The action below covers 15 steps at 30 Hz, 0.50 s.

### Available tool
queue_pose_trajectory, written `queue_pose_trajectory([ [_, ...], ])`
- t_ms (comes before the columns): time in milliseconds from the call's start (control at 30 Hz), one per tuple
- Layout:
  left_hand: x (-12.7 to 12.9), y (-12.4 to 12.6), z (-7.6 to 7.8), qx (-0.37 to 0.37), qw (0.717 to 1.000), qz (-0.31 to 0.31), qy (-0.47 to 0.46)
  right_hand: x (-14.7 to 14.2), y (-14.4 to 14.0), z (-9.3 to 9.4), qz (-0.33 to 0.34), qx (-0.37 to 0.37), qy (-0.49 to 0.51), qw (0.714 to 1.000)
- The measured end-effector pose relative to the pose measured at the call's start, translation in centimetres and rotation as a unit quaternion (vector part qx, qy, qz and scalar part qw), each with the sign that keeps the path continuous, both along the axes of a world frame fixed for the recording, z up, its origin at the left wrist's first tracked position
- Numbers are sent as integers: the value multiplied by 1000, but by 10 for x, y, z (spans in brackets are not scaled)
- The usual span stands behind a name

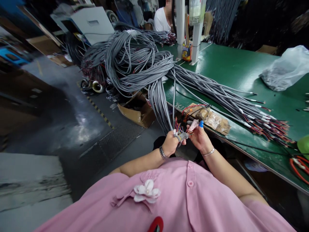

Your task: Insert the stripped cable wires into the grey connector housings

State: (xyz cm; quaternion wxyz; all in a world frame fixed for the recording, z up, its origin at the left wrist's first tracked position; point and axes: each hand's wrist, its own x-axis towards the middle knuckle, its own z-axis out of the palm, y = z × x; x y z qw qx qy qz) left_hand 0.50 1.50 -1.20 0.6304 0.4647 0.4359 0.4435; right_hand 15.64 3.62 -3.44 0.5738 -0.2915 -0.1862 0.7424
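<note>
My left hand [171,143] grips the end of a grey cable [173,103] that hangs down from the big bundle; thin coloured wires [179,126] fan out above my fist. My right hand [199,137], with finger cots and a blue fingertip, pinches those wire ends just right of my left hand. Both hands sit below the front edge of the green table [229,67].
A large heap of grey cables [135,61] drapes over the table's left end; more cables with stripped coloured ends [270,124] lie across it. A taped block [210,117], white posts [180,29], a plastic bag [285,69], a cardboard box [138,111] on the floor, a seated person [163,17] behind.
</note>
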Motion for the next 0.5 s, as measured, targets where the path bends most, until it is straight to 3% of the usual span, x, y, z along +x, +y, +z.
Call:
queue_pose_trajectory([
  [267, -16, -9, -5, 66, 995, -28, 74, 24, -17, 5, 168, 19, -152, 974],
  [500, -21, -12, 1, 102, 980, -85, 147, 24, -19, 15, 147, 51, -250, 956],
])
